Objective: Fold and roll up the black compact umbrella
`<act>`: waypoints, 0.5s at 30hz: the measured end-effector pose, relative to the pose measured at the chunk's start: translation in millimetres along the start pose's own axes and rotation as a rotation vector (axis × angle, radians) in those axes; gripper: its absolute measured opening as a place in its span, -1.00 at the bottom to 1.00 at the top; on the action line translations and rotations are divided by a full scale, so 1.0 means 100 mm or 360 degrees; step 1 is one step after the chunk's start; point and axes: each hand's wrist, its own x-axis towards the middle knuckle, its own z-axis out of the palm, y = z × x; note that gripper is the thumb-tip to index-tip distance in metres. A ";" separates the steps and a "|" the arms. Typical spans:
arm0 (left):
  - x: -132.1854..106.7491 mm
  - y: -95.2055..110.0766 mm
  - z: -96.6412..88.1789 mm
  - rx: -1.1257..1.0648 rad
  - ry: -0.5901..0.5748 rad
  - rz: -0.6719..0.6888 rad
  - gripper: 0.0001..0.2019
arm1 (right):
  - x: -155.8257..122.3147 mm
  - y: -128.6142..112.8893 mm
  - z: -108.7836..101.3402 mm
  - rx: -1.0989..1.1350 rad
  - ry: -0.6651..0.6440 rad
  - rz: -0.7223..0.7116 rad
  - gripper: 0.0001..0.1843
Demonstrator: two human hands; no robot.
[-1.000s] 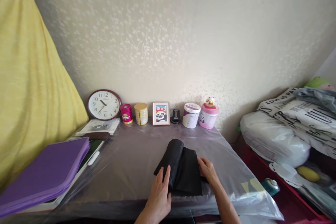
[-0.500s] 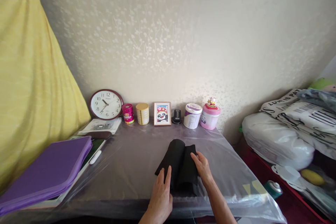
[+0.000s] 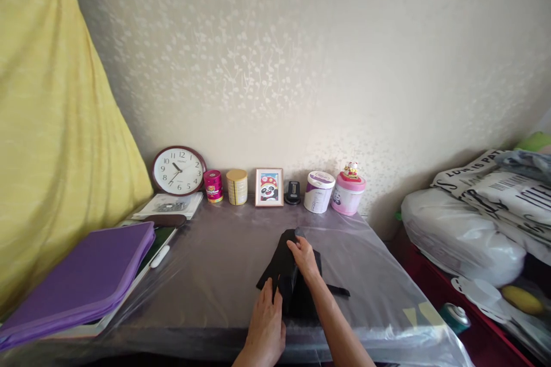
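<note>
A folded piece of black cloth lies near the front of the plastic-covered table, with a narrow dark strap sticking out on its right. My left hand grips the cloth's near left part, fingers partly hidden in the folds. At the far edge, the fingers of my right hand are closed on the cloth, and my right forearm crosses over its right part. What the cloth is exactly, I cannot make out.
Along the wall stand a clock, a pink tin, a yellow-lidded can, a panda picture frame and two tubs. Purple folders lie at left. Bags and a spray can are at right.
My right hand has moved left and away from me, from the cloth's right edge to its far edge. The right part has folded inward, and the strap now shows.
</note>
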 end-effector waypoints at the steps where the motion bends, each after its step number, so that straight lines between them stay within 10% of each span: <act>1: 0.00 0.00 0.00 0.0009 -0.0003 0.0006 -0.31 | 0.01 0.00 0.03 -0.0072 -0.0001 -0.0001 -0.49; 15: 0.00 -0.01 -0.04 0.0058 -0.0068 -0.0059 -0.33 | -0.03 -0.07 0.11 -0.0383 -0.0267 -0.0171 -0.64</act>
